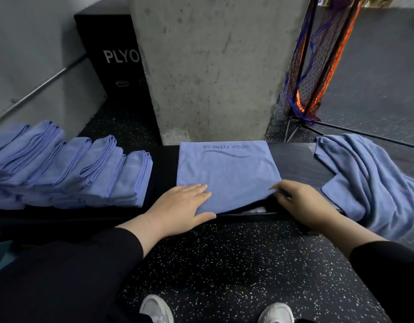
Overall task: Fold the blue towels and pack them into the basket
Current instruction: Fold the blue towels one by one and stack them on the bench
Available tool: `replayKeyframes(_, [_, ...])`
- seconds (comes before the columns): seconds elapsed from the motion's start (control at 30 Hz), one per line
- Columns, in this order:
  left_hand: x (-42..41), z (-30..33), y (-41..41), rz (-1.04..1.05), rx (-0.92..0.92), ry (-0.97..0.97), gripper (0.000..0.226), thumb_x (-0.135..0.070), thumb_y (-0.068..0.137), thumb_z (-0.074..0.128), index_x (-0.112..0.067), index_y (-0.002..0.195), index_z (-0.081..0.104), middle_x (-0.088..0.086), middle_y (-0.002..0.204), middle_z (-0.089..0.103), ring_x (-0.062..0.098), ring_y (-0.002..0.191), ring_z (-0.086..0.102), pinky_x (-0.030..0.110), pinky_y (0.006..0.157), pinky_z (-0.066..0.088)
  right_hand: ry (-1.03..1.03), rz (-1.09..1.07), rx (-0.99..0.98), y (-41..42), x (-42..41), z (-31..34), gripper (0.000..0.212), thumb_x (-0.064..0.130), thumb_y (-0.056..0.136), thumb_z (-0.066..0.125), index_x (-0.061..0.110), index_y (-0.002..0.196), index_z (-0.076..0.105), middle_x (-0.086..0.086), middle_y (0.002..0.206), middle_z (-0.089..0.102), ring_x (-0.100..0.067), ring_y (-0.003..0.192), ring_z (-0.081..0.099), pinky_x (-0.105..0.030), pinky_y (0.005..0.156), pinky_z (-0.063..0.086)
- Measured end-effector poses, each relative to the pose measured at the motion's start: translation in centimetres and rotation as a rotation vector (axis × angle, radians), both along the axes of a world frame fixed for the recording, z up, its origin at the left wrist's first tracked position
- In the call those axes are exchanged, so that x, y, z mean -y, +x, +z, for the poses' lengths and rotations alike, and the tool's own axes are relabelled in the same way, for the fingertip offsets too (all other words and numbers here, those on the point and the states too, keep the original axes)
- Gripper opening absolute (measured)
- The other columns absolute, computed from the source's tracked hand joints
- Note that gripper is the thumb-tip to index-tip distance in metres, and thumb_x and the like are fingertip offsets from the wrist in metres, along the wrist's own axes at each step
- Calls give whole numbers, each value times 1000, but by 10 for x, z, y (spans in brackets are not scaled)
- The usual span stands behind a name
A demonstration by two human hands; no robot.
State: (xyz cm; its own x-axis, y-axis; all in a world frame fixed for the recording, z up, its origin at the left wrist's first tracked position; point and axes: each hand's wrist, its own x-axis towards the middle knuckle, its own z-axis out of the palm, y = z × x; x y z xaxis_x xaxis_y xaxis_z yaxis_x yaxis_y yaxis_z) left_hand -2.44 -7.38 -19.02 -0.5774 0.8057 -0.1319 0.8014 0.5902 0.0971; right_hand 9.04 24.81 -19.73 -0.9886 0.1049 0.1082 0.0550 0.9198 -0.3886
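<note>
**Spotter:** On the dark bench straight ahead of you lies the towel you are folding, printed side up, its lettering along the far edge. Your left hand rests flat on its near left corner, fingers straight, pressing rather than gripping.

**Operator:** And my right?

**Spotter:** Your right hand is at the near right corner, fingers curled, and it seems to pinch the edge there, though the fingertips hide the contact. That corner is slightly lifted off the bench.

**Operator:** Which way should the next fold go?

**Spotter:** My guess is across. The towel is a little wider than it is deep, so its longer side runs left to right between your hands. Your right hand already has the free corner, and your left pins the other side, so carrying the right edge over toward the left looks simplest.

**Operator:** Where do the others sit?

**Spotter:** The folded stack is to your left, the unfolded pile to your right. I see no basket.
</note>
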Motion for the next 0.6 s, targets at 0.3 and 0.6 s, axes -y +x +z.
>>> replayKeyframes(0.3, [4, 2, -20, 203, 8, 213, 25, -13, 92, 57, -21, 113, 67, -3, 113, 69, 23, 108, 62, 36, 87, 48, -103, -117, 110, -10, -4, 13, 9, 28, 94, 64, 27, 103, 62, 7, 90, 69, -15, 82, 63, -32, 75, 47])
replayKeyframes(0.6, [35, 40, -37, 351, 326, 156, 28, -33, 99, 56, -18, 75, 54, -7, 68, 56, 10, 65, 49, 31, 66, 43, -203, -121, 145, 1, -10, 32, 18, 18, 92, 55, 31, 80, 55, 20, 66, 64, 2, 61, 56, -26, 60, 41])
